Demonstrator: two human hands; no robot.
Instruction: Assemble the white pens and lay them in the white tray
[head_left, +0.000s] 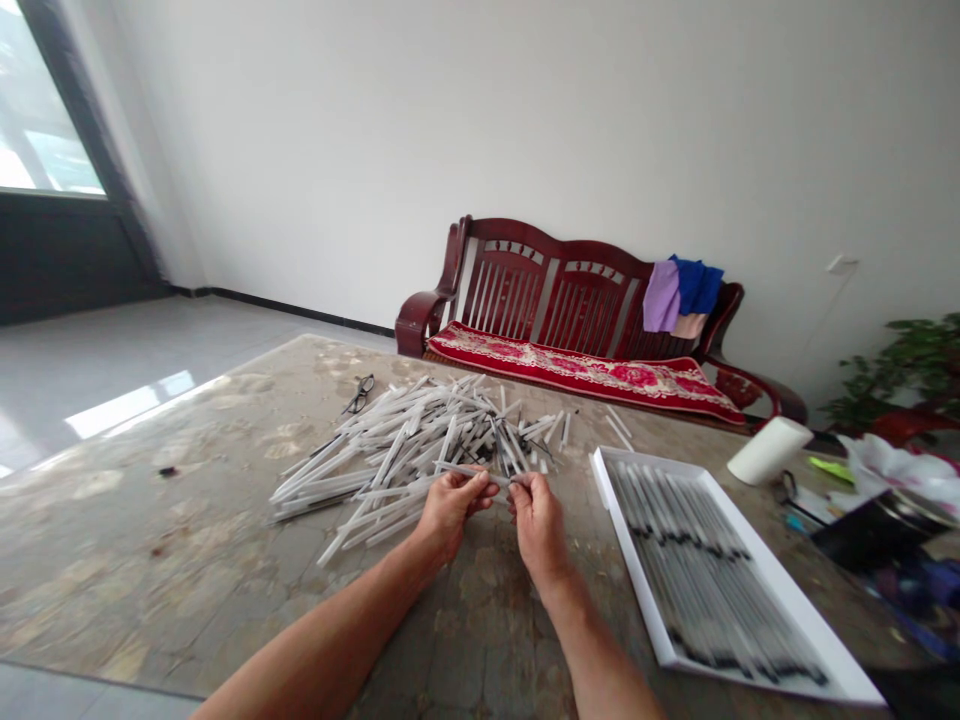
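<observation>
Over the near side of the pile, my left hand (457, 505) pinches a slim whitish tube (450, 467), its far tip pointing out to the left. Opposite it, a short gap away, my right hand (538, 515) has its thumb and fingers pressed together at the tube's other end, where something small and dark shows. What exactly the right fingertips hold is partly hidden. A loose heap of similar tubes (397, 440), whitish with some dark parts, lies just beyond both hands. To the right, a white shallow box (637, 590) holds two rows of clear tubes with black ends (720, 590).
Black glasses (361, 393) lie behind the heap on the patterned table (187, 520). Right of the box are a white paper roll (770, 450), a black cylindrical container (877, 530) and clutter. A dark red wooden bench (555, 290) stands beyond the table.
</observation>
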